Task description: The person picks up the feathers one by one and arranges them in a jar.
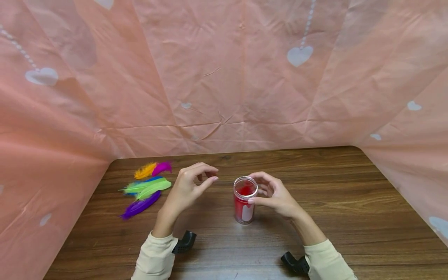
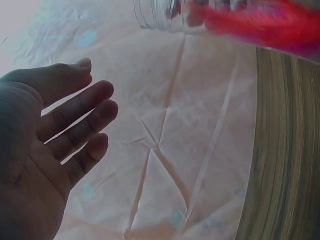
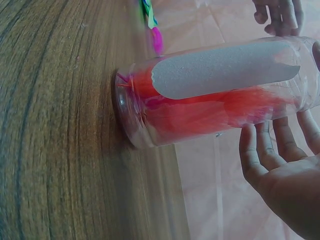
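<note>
A clear jar [image 1: 244, 210] without a lid stands on the table, with red feathers [image 3: 200, 117] inside and a pale label [image 3: 225, 70] on its side. My right hand [image 1: 276, 196] holds it near the rim, thumb on the near side and fingers around the far side. To the jar's left, my left hand [image 1: 190, 184] hovers above the table with nothing in it, its fingers loosely bent. In the left wrist view, that hand [image 2: 55, 120] is apart from the jar [image 2: 240, 20], thumb and fingers spread from each other.
Left of my left hand lie loose feathers: orange [image 1: 145, 171], magenta [image 1: 162, 167], green [image 1: 152, 189], a partly covered blue one, and purple [image 1: 141, 205]. A pink curtain with hearts [image 1: 224, 77] rises behind and beside the wooden table [image 1: 350, 202].
</note>
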Demonstrator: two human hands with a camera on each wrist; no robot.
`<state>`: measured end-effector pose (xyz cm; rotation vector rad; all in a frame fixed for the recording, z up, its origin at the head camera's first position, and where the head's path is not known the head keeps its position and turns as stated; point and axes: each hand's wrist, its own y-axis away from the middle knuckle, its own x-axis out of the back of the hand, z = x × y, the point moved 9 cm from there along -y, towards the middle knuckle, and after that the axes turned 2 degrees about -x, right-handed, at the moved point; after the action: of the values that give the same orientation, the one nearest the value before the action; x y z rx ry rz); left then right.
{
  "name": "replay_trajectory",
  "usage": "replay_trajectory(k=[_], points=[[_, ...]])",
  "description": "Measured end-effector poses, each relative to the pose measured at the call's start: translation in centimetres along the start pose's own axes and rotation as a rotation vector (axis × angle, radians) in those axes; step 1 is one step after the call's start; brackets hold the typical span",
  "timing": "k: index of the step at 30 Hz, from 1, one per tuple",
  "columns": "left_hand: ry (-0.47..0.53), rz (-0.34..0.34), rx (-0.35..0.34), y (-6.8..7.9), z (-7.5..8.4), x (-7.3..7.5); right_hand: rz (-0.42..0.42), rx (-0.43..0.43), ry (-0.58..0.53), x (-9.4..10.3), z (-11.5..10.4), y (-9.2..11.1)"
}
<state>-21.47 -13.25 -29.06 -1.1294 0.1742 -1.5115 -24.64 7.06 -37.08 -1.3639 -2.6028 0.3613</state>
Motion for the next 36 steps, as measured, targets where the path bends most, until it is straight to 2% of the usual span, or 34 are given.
replay_trajectory(k=[22,36], points=[[-0.12,0.074,-0.001,1.7,-3.0,2.8,-0.008,0.009,0.006,0.1,0.0,0.0],[-0.164,0.116,0.046,2.2,-4.4,4.2,0.003,-0.007,0.007,0.1,0.0,0.0]])
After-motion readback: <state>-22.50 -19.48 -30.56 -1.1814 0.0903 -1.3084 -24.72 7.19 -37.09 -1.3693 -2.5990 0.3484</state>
